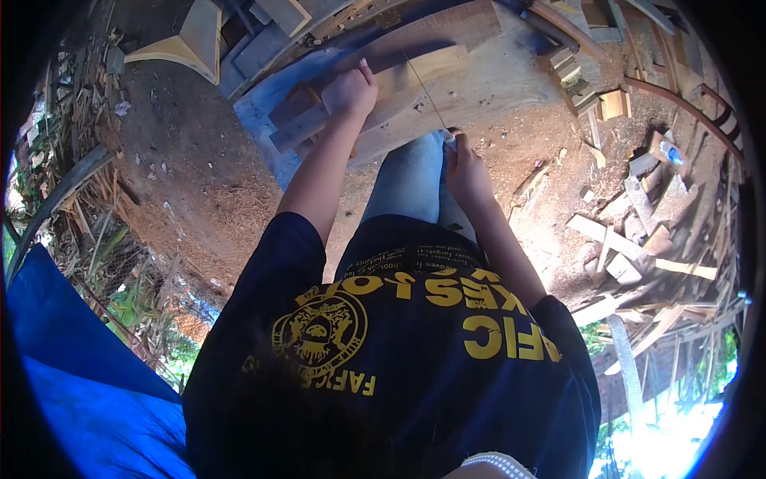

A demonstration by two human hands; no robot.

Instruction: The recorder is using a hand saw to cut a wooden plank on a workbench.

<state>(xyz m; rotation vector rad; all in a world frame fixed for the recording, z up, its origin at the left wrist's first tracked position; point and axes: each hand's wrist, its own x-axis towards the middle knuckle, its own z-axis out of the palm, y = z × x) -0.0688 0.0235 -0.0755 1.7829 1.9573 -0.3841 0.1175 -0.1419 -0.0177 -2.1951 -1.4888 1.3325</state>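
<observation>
Thin-bladed tool [423, 82]: one, seen nearly edge-on, crossing the pale board [444, 62] and passing the worktop's [519, 72] near edge. Right hand [468, 166]: clamped on the tool's near end. Left hand [351, 93]: apart from the right, curled at the board's left end; exact grip cannot be told. Reddish-brown plank [467, 28]: along the worktop's far edge. Grey offcut [300, 129]: toward its left edge. Black shirt [447, 407]: yellow printed lettering, upside down, and round crest. Blue sheet [88, 351]: left of the person.

The left arm [321, 164] slants up to the left hand [351, 93], upper centre; the right hand [468, 169] curls, right of centre.
</observation>
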